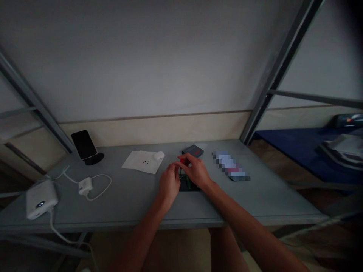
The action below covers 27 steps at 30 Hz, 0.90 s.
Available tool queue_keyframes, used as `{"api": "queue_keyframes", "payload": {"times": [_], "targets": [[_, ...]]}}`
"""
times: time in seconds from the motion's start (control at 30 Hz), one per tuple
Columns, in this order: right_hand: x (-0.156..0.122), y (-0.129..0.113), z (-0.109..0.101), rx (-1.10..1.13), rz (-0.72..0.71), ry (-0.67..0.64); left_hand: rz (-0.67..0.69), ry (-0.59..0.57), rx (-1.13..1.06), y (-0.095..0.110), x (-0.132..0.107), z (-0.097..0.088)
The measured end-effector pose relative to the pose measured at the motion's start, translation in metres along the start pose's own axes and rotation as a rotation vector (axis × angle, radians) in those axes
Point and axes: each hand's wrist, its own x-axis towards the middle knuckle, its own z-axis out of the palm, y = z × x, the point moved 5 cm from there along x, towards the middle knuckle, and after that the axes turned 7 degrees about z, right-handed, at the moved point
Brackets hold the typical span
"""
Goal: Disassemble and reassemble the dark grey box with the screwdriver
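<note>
A small screwdriver [182,161] with a red handle stands upright, its thin shaft pointing down at a green circuit board [184,177]. My right hand [197,170] is closed, thumb and fingers pinching the red handle. From the other side my left hand [169,182] is closed too, with its fingertips at the screwdriver just below the handle; the exact contact is partly hidden. The board lies in a dark case part [189,187] on the table, half covered by my hands. Behind them rests a dark flat box [193,150] with red marking.
On the grey table [127,207] a white paper [136,161] bears several tiny dark pieces and a small white case [159,155]. A phone [231,166] lies right. Leftward are a black-screened stand [84,145], a white charger [85,186] with cable and a white power brick [42,199].
</note>
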Motion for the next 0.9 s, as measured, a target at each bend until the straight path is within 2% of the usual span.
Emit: {"api": "queue_keyframes", "payload": {"times": [0.17,0.33,0.47,0.57,0.63,0.73,0.9], "targets": [[0.0,0.001,0.002,-0.004,0.018,0.033,0.047,-0.053,0.023,-0.01,0.01,0.003],[0.006,0.016,-0.005,0.104,0.091,0.12,0.078,-0.124,0.0,-0.023,0.035,0.007],[0.008,0.025,-0.01,0.115,0.115,0.159,0.138,-0.091,-0.058,-0.03,0.062,0.008],[0.009,0.028,-0.015,0.114,0.132,0.183,0.201,-0.065,-0.128,-0.029,0.074,0.005],[0.01,0.029,-0.021,0.148,0.145,0.206,0.216,-0.047,-0.221,-0.028,0.074,0.002],[0.01,0.029,-0.036,0.238,0.167,0.303,0.148,-0.029,-0.362,-0.026,0.067,0.003],[0.009,0.023,-0.051,0.342,0.162,0.406,0.062,-0.078,-0.689,-0.016,0.061,0.01]]}}
